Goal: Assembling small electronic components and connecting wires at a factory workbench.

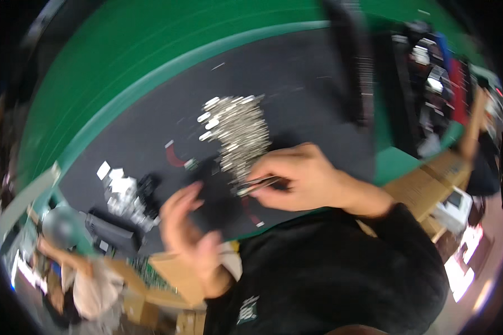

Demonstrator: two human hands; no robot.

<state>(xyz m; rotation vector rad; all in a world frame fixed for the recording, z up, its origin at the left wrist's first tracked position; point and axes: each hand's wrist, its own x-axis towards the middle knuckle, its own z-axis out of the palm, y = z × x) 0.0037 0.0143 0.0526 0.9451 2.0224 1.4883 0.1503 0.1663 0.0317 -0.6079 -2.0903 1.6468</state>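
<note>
Head view, tilted and blurred: the right hand pinches thin tweezers at the near edge of a pile of small silver metal pieces on a dark work mat. What the tips grip cannot be made out. The left hand hovers to the left with fingers loosely spread, empty. Further left, a cluster of small white parts lies smeared beside a black device, its shape unclear. Cardboard boxes sit right
</note>
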